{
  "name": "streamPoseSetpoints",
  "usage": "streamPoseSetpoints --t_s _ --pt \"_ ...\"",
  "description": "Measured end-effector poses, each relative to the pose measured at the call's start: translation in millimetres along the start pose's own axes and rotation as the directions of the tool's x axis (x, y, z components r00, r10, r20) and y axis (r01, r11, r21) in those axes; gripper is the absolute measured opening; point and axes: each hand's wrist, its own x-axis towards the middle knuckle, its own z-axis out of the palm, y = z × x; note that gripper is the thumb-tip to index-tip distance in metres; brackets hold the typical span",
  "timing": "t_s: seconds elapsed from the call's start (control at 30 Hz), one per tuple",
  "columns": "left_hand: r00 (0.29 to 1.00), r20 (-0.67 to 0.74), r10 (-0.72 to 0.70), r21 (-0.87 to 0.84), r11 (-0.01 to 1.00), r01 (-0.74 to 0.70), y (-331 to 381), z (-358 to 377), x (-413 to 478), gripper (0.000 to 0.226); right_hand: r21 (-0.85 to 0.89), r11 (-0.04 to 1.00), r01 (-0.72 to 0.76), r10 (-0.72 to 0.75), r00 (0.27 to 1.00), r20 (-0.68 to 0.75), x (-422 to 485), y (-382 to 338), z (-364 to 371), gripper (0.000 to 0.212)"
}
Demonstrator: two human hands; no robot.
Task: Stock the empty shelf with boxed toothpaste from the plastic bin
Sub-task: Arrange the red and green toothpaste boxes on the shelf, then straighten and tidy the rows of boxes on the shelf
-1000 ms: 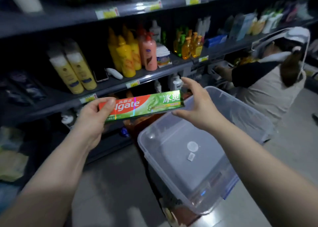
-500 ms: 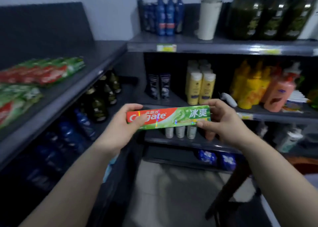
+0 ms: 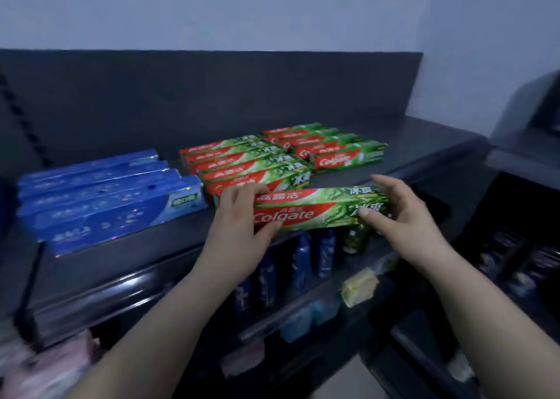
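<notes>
I hold a red-and-green toothpaste box (image 3: 318, 209) lengthwise between both hands, at the front edge of the dark top shelf (image 3: 424, 156). My left hand (image 3: 242, 217) grips its red end and my right hand (image 3: 403, 214) grips its green end. Just behind it lies a row of several matching red-and-green boxes (image 3: 242, 162). A second group of such boxes (image 3: 330, 147) lies further right and back. Several blue toothpaste boxes (image 3: 100, 192) lie at the left of the same shelf. The plastic bin is out of view.
A dark back panel (image 3: 212, 95) rises behind the shelf, with a pale wall above. Blue bottles (image 3: 303, 262) stand on the shelf below, beside a yellow price tag (image 3: 359, 286). Another dark shelving unit (image 3: 521, 217) stands at the right.
My view has swung left from the bin and the bottle shelves to the top shelf. Both hands have carried the toothpaste box up to the shelf's front edge, still holding its two ends.
</notes>
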Motion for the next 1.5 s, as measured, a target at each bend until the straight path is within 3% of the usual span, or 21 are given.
streamPoseSetpoints --t_s 0.17,0.4,0.57,0.73,0.83,0.93,1.07,1.3,1.5 --pt "0.98 -0.168 -0.105 0.084 0.989 0.121 -13.0 4.2 10.8 0.048 -0.105 0.994 0.034 -0.01 0.975 0.223 62.7 2.4 34.7 0.057" --pt "0.926 -0.306 -0.221 0.212 0.932 0.293 -15.2 23.5 10.5 0.058 -0.17 0.954 0.245 -0.163 0.906 0.391 97.2 20.8 55.6 0.059" --pt "0.888 -0.358 -0.288 0.217 0.9 0.379 -15.6 30.0 9.4 0.06 -0.26 0.905 0.336 -0.207 0.883 0.42 103.3 34.0 59.7 0.059" --pt "0.885 -0.352 -0.305 0.238 0.885 0.4 -13.3 33.3 13.6 0.053 -0.354 0.825 0.439 -0.327 0.884 0.334 99.5 37.4 65.6 0.057" --pt "0.87 -0.418 -0.262 0.29 0.869 0.401 -8.3 27.2 1.3 0.054 -0.278 0.8 0.531 -0.438 0.835 0.333 89.5 24.3 72.4 0.06" --pt "0.852 -0.466 -0.237 0.344 0.839 0.421 -9.8 8.9 -20.9 0.054 -0.193 0.757 0.625 -0.512 0.75 0.42 78.5 1.3 88.4 0.066" --pt "0.839 -0.495 -0.227 0.485 0.728 0.484 -23.2 -37.0 -62.5 0.059 -0.094 0.721 0.687 -0.551 0.65 0.524 56.1 -34.2 126.9 0.065" --pt "0.763 -0.581 -0.284 0.509 0.605 0.613 -50.3 -150.7 -160.1 0.061 0.077 0.778 0.624 -0.541 0.602 0.587 -21.0 -111.3 218.1 0.062" --pt "0.722 -0.619 -0.31 0.507 0.545 0.668 -78.2 -243.1 -241.5 0.065 0.18 0.718 0.672 -0.609 0.483 0.629 -91.6 -180.0 301.6 0.06"
